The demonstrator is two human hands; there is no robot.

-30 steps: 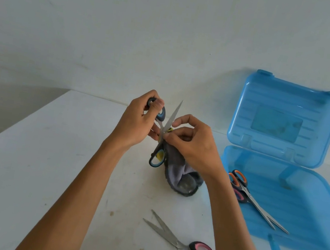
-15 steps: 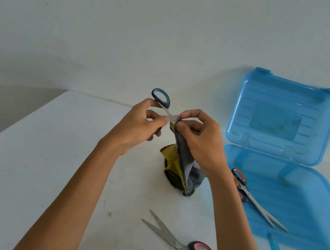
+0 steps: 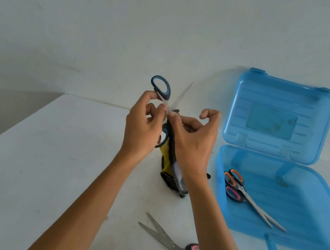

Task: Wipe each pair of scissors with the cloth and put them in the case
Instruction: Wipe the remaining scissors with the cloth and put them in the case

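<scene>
Status, left to right. Counter is white, against a pale wall.

Left hand holds the blue-handled scissors up off the counter. Its fingers pinch the pair just below the upper loop, near the pivot. The pair is splayed open: one loop up, the other loop down behind the hand, one blade pointing up and blurred.

Cloth, yellow and grey, hangs from the pivot area down to the counter. Right hand pinches it against the metal with thumb and forefinger, and its other fingers are curled loose above. So I read this as mid-wipe on pair two.

Pink-handled scissors lie near me on the counter, blades apart. They're not in the case, and I'd guess unwiped.

Case, blue translucent, sits open at right: base flat on the counter, lid standing up towards the wall. One pair is inside, the orange-handled scissors, at the left end of the base with blades running toward the near right. I see nothing else in it.

My count: one of three stowed, one in hand, one waiting. Roughly a third done.
</scene>
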